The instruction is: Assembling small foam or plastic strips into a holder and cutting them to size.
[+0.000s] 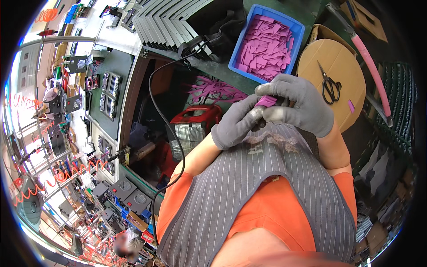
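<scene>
In front of my chest, both gloved hands meet around a small pink piece (266, 101), which looks like a folded strip or short stack of foam or card. My left hand (238, 122), in a grey glove, is closed with thumb and fingers against its lower side. From the right, my right hand (302, 104) pinches the same piece between thumb and fingers. Just beyond them a blue bin (300, 33) holds many flat pink pieces (267, 46). Black-handled scissors (330, 86) lie on a round cardboard disc (311, 62), near one loose pink scrap (351, 106).
Long pink strips (213, 89) hang or lie below the bench, by a red container (195, 115). A black cable (167, 118) runs down my left side. Stacked grey metal panels (164, 29) stand far left of the bin; a pink-covered bar (371, 66) slants at right.
</scene>
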A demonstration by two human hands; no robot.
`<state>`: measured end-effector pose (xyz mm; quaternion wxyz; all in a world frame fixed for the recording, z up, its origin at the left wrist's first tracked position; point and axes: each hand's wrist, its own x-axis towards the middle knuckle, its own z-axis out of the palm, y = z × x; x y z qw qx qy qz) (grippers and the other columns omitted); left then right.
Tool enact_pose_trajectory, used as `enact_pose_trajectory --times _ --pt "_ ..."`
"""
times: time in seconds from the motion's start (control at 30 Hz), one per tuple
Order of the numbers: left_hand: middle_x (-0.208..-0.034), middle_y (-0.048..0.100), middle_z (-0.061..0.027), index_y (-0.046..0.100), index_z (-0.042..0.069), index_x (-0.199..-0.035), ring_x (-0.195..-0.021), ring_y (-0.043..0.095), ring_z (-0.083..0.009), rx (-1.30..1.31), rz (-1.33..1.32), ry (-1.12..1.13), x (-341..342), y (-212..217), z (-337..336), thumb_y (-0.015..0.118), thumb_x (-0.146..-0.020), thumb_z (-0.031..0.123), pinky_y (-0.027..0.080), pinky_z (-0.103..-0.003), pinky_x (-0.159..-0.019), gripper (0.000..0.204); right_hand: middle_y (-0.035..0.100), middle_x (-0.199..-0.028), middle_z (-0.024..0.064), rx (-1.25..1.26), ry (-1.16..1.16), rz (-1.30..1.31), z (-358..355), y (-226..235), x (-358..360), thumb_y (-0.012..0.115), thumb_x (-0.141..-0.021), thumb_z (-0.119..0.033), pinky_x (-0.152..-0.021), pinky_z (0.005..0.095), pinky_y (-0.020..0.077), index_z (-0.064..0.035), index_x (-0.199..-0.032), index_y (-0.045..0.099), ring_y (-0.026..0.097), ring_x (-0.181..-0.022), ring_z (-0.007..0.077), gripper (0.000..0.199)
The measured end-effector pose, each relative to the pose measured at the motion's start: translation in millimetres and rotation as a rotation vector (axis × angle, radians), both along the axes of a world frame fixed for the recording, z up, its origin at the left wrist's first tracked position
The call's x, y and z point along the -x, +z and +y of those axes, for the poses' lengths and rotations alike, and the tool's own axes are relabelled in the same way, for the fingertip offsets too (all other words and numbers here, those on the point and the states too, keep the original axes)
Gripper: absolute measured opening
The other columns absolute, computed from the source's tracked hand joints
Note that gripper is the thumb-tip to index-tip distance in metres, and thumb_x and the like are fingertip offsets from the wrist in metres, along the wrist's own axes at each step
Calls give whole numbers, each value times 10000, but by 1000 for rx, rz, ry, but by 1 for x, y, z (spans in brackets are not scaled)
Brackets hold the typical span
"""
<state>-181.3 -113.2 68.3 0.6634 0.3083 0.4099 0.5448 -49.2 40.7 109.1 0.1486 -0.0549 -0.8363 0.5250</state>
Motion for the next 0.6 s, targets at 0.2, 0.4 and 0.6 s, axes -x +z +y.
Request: enact_pose_trajectory --times 0.2,0.4,0.6 --pt "-882 573 -155 437 4 -1215 -789 584 -217 -93 669 46 -6 -6 3 461 -915 220 454 -328 -702 371 601 -807 108 -124 -81 -69 -3 -1 -8 636 -778 -154 -617 288 473 -16 -997 636 607 -702 237 259" --pt "-880 555 -71 438 11 -1229 -794 533 -134 20 112 -77 -3 -25 -3 403 -958 219 443 -283 -713 344 627 -835 126 -207 -96 -126 -10 -18 -14 606 -792 -94 -632 294 488 -27 -1030 630 622 -721 250 249" --pt "-665 473 14 523 28 -1041 -505 417 -65 300 87 -92 1 -20 -3 440 -941 316 349 -195 -450 316 645 -957 110 438 -289 -134 6 -50 -36 545 -837 -89 -763 301 491 -55 -1087 606 626 -859 234 259"
